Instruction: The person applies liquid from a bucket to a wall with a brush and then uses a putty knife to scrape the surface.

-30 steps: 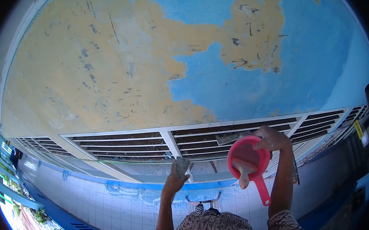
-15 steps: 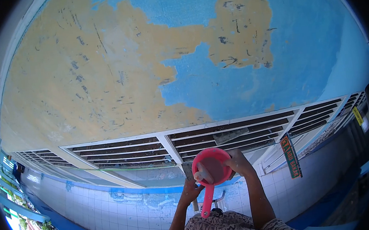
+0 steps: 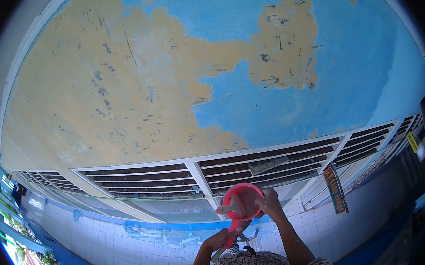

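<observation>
A pink dipper (image 3: 224,192) with a greyish content hangs in front of my body, its handle pointing down. My right hand (image 3: 270,202) grips its right rim. Low on the left, my left hand (image 3: 217,239) is closed around the dipper's handle. A flat greyish tool shows beside that hand, partly hidden by the fingers. Inside the dipper rests a scraper (image 3: 236,204), its pale handle sticking out over the left rim.
Ahead is a wall (image 3: 160,87) with tan patches and blue paint. Below it run white-framed slatted vents (image 3: 269,163), with a flat board on the slats. A green sign (image 3: 335,190) juts out at right. White tiles (image 3: 147,250) lie below.
My left hand has moved down from the dipper's left side onto its handle. The dipper and my right hand sit slightly lower. The wall has shifted a little down and right in view.
</observation>
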A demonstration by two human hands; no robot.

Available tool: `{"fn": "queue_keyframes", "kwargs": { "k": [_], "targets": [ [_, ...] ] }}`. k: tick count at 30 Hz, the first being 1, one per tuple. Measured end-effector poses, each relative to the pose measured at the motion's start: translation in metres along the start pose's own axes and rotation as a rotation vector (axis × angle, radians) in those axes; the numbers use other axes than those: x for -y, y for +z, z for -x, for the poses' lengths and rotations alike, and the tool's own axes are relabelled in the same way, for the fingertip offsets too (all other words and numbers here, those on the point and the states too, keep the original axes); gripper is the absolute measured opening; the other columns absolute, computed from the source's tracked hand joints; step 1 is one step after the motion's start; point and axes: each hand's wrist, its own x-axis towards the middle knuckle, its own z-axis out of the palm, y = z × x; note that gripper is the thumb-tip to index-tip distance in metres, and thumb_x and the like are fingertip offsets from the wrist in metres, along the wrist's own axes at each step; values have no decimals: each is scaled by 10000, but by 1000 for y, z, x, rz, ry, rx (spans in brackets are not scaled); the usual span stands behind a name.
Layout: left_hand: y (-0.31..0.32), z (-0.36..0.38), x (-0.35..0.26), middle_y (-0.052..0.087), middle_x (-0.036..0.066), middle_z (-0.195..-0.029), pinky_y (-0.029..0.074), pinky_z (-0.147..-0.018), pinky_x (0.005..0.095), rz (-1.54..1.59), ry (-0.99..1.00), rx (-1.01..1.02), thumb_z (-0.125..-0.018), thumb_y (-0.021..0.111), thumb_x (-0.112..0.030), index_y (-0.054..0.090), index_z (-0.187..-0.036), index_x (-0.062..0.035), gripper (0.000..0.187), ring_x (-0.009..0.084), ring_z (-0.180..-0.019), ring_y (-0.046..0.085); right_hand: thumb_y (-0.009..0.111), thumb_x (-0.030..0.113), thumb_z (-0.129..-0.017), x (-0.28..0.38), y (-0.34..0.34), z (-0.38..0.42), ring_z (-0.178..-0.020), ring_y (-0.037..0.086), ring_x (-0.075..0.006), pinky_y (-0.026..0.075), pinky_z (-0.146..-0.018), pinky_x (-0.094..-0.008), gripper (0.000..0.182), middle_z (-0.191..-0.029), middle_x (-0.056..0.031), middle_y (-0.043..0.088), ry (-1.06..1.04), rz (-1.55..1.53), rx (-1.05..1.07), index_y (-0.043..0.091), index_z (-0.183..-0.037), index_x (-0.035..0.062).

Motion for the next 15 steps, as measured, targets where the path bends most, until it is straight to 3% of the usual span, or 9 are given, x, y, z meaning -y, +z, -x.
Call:
{"fn": "queue_keyframes", "kwargs": {
  "k": [2,4,6,7,8,11,13,15],
  "targets": [
    [13,-5,2,646,61,-991,488,-726,281,188,-94,-143,-973,463,-675,711,-1135,2,740,129,-821,544,655,124,-691,-16,5,-7,-861,734,-320,549,-788,-404,416,-873,-234,725,-55,137,40,730,-1080,-1],
    [25,-2,-16,679,59,-999,490,-659,244,300,-46,-132,-980,467,-659,673,-1152,-1,712,109,-761,554,654,128,-694,-15,14,-5,-857,734,-329,553,-785,-408,409,-874,-241,724,-74,151,34,733,-1076,2],
    [28,-6,-15,677,98,-981,535,-637,264,523,29,-141,-968,556,-596,574,-1221,-25,626,130,-774,604,652,132,-698,-17,18,-3,-853,734,-339,557,-782,-411,403,-874,-248,724,-95,166,28,737,-1072,6],
    [26,-11,-9,688,150,-1024,547,-626,280,517,26,-177,-985,598,-450,556,-1201,-7,495,156,-742,630,649,133,-710,-19,19,-3,-843,734,-350,558,-781,-410,411,-882,-259,720,-201,192,78,733,-1093,11],
    [25,-16,-1,688,150,-1024,547,-626,280,513,28,-177,-985,598,-450,556,-1201,-7,495,156,-742,630,645,133,-721,-21,21,-3,-833,733,-360,559,-780,-410,419,-891,-270,716,-306,219,129,729,-1114,17],
    [26,-25,17,673,189,-955,556,-637,350,741,93,-301,-967,559,-187,462,-1247,15,358,216,-716,651,647,150,-786,-32,28,-3,-751,738,-296,583,-652,-371,455,-864,-236,728,-295,229,174,688,-1224,36],
    [28,-26,21,667,194,-961,556,-641,354,742,93,-327,-969,557,-190,457,-1249,17,362,229,-723,654,659,174,-832,-42,28,-6,-725,736,-275,589,-604,-355,465,-880,-216,737,-296,218,213,662,-1277,40],
    [27,-25,26,661,199,-966,557,-645,357,744,93,-355,-970,556,-193,453,-1251,19,367,242,-730,657,668,262,-922,-42,26,-9,-720,729,-236,601,-556,-335,533,-1019,-181,721,-362,72,393,563,-1394,39]
  ]
}}
